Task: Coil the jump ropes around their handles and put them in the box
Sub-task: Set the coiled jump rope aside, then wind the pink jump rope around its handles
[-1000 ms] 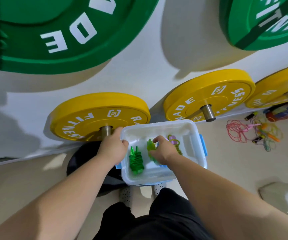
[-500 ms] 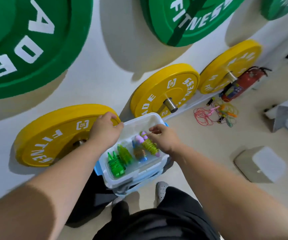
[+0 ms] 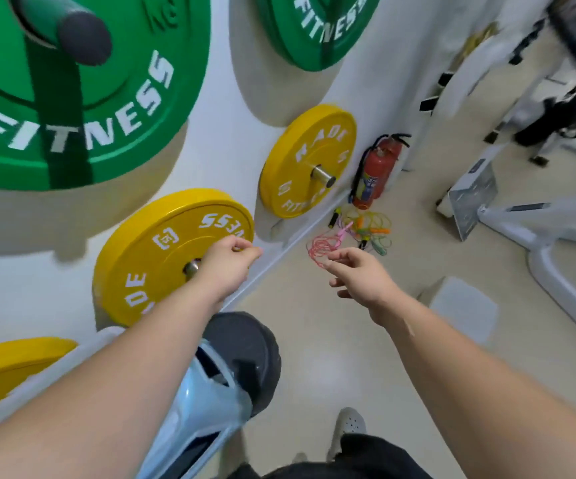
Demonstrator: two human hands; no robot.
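Sprawling, seemingly tangled jump ropes

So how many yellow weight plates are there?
3: one yellow plate behind the left hand; a second plate by the fire extinguisher; a third plate cut off bottom-left. More may be hidden.
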